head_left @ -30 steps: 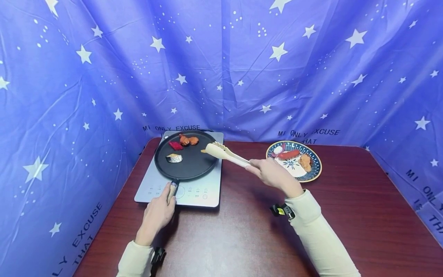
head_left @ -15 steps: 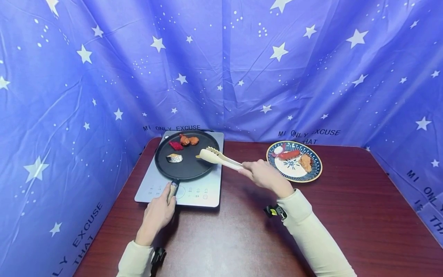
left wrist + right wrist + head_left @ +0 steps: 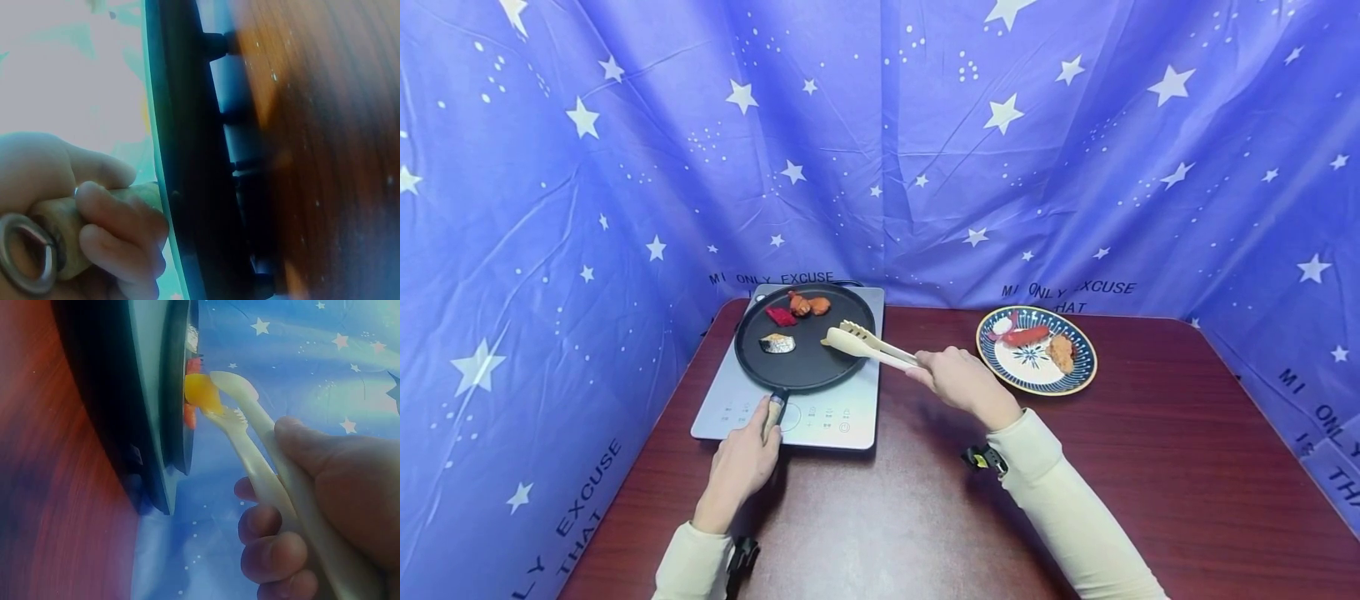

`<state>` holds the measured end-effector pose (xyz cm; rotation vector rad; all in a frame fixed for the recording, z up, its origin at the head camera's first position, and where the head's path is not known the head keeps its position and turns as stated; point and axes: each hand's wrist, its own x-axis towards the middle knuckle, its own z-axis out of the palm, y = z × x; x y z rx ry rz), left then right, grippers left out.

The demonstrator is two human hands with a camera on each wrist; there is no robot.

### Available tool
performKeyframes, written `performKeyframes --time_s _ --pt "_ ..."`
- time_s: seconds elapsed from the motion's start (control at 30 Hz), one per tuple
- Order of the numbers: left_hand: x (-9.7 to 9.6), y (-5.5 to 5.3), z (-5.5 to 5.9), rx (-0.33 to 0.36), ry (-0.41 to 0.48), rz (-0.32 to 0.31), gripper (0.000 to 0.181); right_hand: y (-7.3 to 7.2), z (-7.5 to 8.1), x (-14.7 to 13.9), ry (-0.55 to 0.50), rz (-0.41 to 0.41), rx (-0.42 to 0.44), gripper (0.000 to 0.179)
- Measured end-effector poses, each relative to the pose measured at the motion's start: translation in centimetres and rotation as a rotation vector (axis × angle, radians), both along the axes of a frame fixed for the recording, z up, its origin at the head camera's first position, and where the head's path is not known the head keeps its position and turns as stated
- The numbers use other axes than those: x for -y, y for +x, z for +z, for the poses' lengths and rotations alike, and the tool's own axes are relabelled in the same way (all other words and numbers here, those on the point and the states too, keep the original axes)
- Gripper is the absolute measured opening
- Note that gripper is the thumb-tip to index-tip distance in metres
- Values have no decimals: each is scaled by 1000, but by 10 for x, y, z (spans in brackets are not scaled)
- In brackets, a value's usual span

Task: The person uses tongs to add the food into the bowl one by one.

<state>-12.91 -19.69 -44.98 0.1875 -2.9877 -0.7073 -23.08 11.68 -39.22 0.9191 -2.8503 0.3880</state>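
My left hand (image 3: 744, 462) grips the wooden handle (image 3: 67, 231) of a round black frying pan (image 3: 805, 372), which sits on a flat silver cooktop. My right hand (image 3: 958, 382) holds cream-coloured tongs (image 3: 865, 345). Between the tong tips is a yellow-orange food piece (image 3: 203, 391), close over the right side of the pan; in the head view the tips mostly hide it. On the pan lie a silver-skinned fish piece (image 3: 777, 342), a dark red piece (image 3: 782, 316) and orange-brown meat pieces (image 3: 809, 305).
A blue-patterned plate (image 3: 1032, 377) stands right of the cooktop (image 3: 833, 433), bearing a red sausage (image 3: 1026, 336), a brown fried piece (image 3: 1062, 354) and a white-and-pink piece (image 3: 1002, 326). A star-print curtain (image 3: 925, 150) surrounds the dark red wooden table (image 3: 940, 500).
My right hand has moved left and slightly down, bringing the tongs and the yellow-orange piece farther over the pan. The left hand has stayed on the handle.
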Motion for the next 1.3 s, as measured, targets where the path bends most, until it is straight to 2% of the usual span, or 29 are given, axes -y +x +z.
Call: performKeyframes --time_s 1.0,1.3 --pt "-1 1 -1 12 -4 3 56 -7 -9 28 43 -30 -35 28" --pt "-1 -1 -3 -5 -6 9 56 -11 -5 39 36 -24 -57 29"
